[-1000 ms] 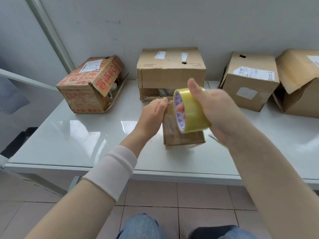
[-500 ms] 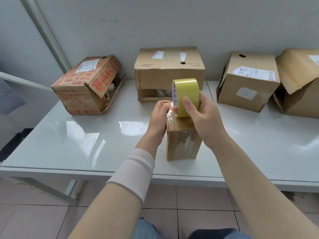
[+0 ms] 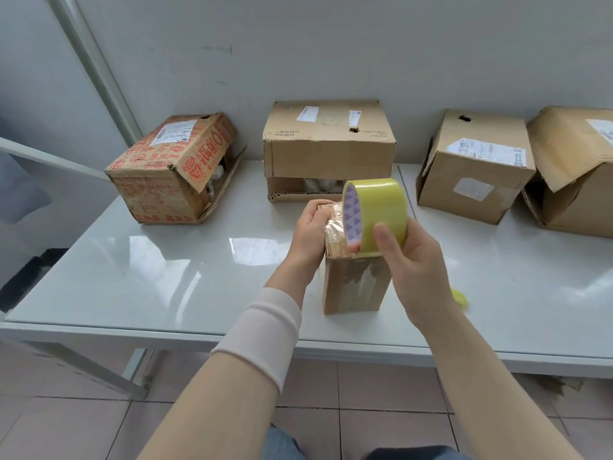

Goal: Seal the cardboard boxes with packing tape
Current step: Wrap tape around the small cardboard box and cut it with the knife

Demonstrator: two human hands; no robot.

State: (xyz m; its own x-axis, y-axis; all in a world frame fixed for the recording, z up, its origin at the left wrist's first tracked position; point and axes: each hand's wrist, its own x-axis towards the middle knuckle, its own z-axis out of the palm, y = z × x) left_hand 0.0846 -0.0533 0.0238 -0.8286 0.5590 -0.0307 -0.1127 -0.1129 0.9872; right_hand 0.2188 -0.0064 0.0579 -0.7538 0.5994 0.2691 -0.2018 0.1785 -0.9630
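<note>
Plain pale grey wall (image 3: 331, 44) at back, scuffed in spots. Glossy white tabletop (image 3: 149, 277) w/ bright reflections, metal leg (image 3: 83, 366) below L. Beige tiled floor (image 3: 66, 426). Slanted white frame (image 3: 96, 71) at L.

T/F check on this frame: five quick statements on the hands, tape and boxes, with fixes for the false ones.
1. The right hand holds the yellow roll of packing tape. True.
2. The left hand lies flat on the white table. False: it grips the top of the small upright brown cardboard box.
3. The tape roll is at the top of the small box. True.
4. The red-printed cardboard box sits at the table's right end. False: it is at the left end.
5. The small box lies on its side. False: it stands on end.
</note>
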